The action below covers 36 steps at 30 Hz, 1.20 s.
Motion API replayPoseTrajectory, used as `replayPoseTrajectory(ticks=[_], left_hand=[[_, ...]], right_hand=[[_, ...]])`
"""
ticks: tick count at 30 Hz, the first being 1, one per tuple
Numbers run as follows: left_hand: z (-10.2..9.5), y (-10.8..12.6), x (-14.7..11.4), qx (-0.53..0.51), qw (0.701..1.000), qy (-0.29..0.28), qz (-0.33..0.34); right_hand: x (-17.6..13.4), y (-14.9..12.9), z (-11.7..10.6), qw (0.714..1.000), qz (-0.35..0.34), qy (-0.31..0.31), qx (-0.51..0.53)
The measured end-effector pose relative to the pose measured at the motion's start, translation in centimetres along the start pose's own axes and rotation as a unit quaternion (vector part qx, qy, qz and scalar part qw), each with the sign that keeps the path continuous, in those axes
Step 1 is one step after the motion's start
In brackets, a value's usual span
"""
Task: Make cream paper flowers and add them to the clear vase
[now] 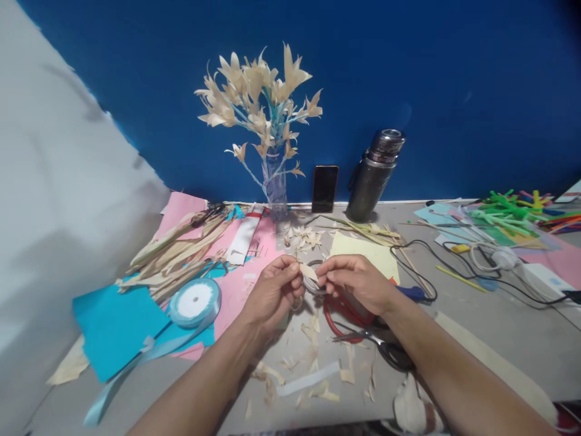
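My left hand (280, 286) pinches a small pale dried-husk petal (309, 272) between thumb and forefinger. The fingers of my right hand (356, 280) are closed at the petal's other end. Behind and under the petal lies a grey ring-shaped roll (314, 289), partly covered by my right fingers. Below my right wrist are black-handled scissors (381, 345) and a red-handled tool (338, 321), whose other parts are hidden. Cut petals (308, 236) form a small heap beyond my hands. Husk scraps (313, 333) are scattered on the table nearer to me.
A vase (275, 194) of husk flowers (258, 91), a phone (325, 189) and a flask (376, 175) stand along the blue wall. Left are husk strips (172, 251), a ribbon spool (195, 301) and blue paper (118, 327). Black cable (476, 278) and green pipe cleaners (508, 212) lie right.
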<state>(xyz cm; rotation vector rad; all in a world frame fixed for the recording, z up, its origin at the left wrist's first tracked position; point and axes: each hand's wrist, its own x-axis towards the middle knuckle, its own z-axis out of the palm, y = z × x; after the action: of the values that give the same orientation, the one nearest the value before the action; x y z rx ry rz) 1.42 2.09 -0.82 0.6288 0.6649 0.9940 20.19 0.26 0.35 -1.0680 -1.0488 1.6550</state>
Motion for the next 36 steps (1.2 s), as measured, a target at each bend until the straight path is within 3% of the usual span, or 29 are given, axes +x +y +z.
replayPoseTrajectory(ticks=[9,19,25,30,36], left_hand=[[0.0,-0.1,0.1,0.05,0.998,0.008,0.038],[0.0,-0.1,0.0,0.083,0.995,0.007,0.056],[0.2,-0.3,-0.4,0.145,0.987,0.012,0.072],[0.2,-0.1,-0.1,0.066,0.997,0.023,0.037],[0.2,-0.9,-0.2,0.03,0.999,0.032,-0.003]], right_hand=[[-0.5,0.3,0.6,0.997,0.017,-0.054,0.052],[-0.5,0.5,0.3,0.998,-0.003,-0.063,-0.005],[-0.1,0.9,0.3,0.996,-0.039,-0.039,-0.063],[-0.1,0.8,0.6,0.997,-0.045,-0.027,-0.062],[-0.1,0.5,1.4,0.992,-0.073,0.06,-0.086]])
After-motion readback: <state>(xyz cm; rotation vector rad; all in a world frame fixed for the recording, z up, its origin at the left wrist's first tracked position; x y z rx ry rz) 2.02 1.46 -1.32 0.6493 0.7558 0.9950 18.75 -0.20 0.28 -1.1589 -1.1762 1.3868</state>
